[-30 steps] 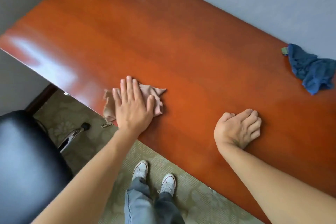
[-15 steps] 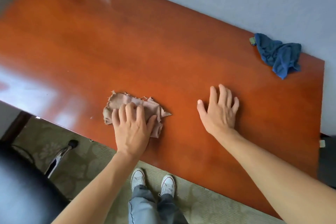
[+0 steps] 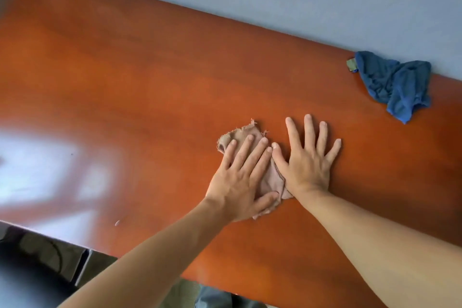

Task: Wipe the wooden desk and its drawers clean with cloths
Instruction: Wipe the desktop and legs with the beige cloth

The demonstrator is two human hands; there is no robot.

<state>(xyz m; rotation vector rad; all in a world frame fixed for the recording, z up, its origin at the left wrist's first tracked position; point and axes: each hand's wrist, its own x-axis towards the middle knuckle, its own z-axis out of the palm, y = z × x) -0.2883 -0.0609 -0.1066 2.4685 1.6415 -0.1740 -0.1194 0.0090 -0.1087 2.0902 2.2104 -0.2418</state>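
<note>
A person's left hand (image 3: 243, 180) lies flat, fingers spread, pressing a beige cloth (image 3: 252, 157) onto the wooden desk (image 3: 125, 77) near its front edge. The cloth's long axis runs away from the body, its frayed end past the fingertips. The right hand (image 3: 308, 157), open and holding nothing, rests just beside it, thumb touching the cloth's edge. A crumpled blue cloth (image 3: 395, 84) lies well apart to the right, nearer the right hand.

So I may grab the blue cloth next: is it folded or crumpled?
Crumpled: the blue cloth lies bunched in uneven folds by the desk's far edge.
</note>
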